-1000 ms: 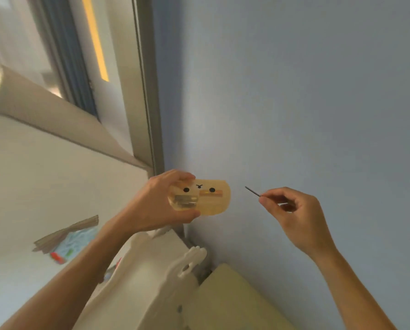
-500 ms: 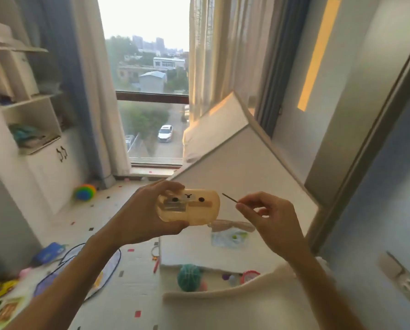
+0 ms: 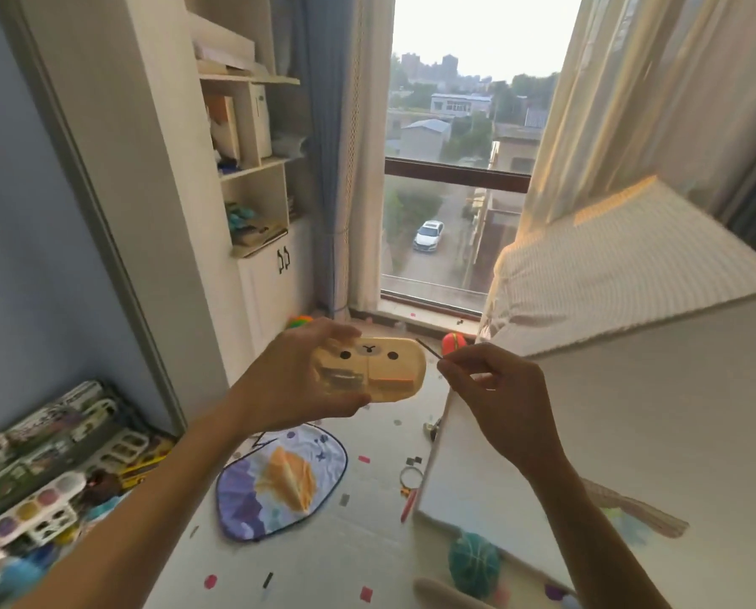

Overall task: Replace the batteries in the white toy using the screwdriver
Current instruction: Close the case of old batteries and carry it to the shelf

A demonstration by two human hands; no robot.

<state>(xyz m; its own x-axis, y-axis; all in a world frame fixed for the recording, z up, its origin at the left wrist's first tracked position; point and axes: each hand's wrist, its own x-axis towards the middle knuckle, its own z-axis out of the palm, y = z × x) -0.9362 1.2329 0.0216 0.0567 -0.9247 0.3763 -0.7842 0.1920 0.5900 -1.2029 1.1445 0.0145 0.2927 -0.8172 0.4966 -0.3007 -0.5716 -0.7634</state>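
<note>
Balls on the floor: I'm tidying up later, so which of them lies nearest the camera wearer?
The teal ball, at the foot of the white house-shaped panel. The rainbow ball and the red ball both lie far off by the window.

The view swings left: a second ago a bare blue wall fills it, and half a second ago the window (image 3: pixel 451 178) sits left of centre. Now the window stands in the middle, and a tall white cabinet (image 3: pixel 253 178) with shelves comes in on the left. A pile of toys (image 3: pixel 46 468) and a round mat (image 3: pixel 279 481) show on the floor. The white house-shaped box (image 3: pixel 631 353) shifts to the right side. The screwdriver (image 3: pixel 429 348) tip draws closer to the toy (image 3: pixel 369 369), now just beside its upper right edge.
</note>
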